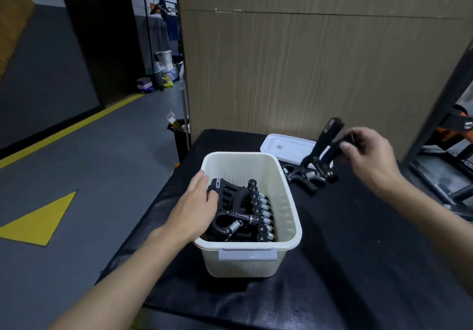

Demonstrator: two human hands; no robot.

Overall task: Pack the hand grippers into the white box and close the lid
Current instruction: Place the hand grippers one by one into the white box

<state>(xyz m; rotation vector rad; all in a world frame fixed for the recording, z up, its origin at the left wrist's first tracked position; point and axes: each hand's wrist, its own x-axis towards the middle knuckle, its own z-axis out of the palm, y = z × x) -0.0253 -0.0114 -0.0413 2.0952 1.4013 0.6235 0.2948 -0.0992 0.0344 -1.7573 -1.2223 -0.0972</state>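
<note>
The white box (286, 201) stands open on the black table, holding a row of several black hand grippers (256, 209) with steel springs. My left hand (197, 207) reaches into the box at its left side, fingers curled round the handle of the top gripper there. To the right, my right hand (368, 153) grips one handle of another black hand gripper (323, 150) and holds it tilted above the table. One more gripper (299, 178) lies on the table beneath it. The white lid (286, 148) lies flat behind the box.
The black table (358, 253) ends at its left edge beside the box, with grey floor and yellow markings (41, 219) below. A wooden wall panel (307, 61) stands behind the table. A dark metal frame (440, 171) sits at the right.
</note>
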